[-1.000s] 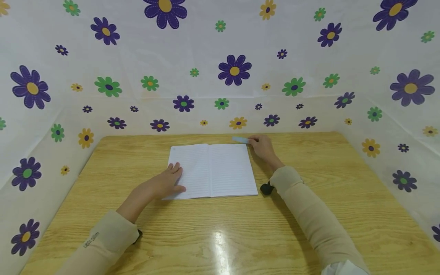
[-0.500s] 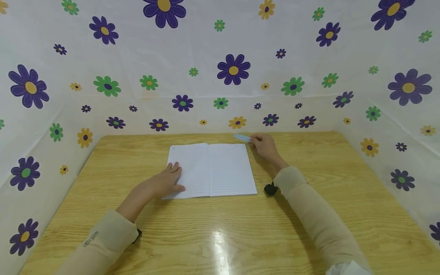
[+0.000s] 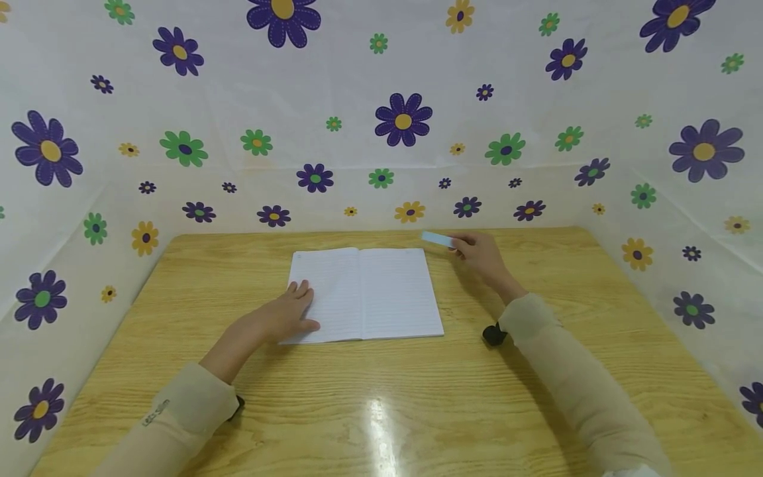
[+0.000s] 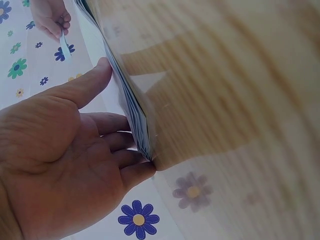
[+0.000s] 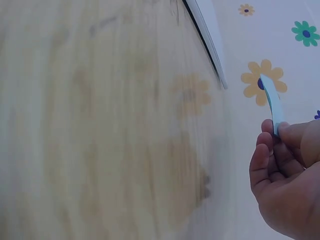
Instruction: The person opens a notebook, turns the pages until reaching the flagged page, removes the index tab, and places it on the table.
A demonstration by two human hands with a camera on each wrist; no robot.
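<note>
An open notebook (image 3: 396, 291) with ruled white pages lies on the wooden table. My left hand (image 3: 283, 315) rests on its left page near the outer edge, fingers spread and fairly straight. In the left wrist view the thumb and fingers of the left hand (image 4: 65, 145) lie along the edge of the page stack (image 4: 131, 107). Beyond the notebook's far right corner, my right hand (image 3: 481, 257) pinches a light blue paper strip (image 3: 437, 239) by one end. The right wrist view shows the strip (image 5: 273, 105) between thumb and fingers, its free end slightly bent.
The wooden table (image 3: 334, 411) has a glossy top. A white sheet (image 3: 334, 73) with purple, green and yellow flowers stands behind it and along both sides. Small black devices sit at both wrists, one below the right cuff (image 3: 493, 335).
My right hand has moved to the right, carrying the blue paper strip away from the notebook's far right corner. The left hand stays on the left page.
</note>
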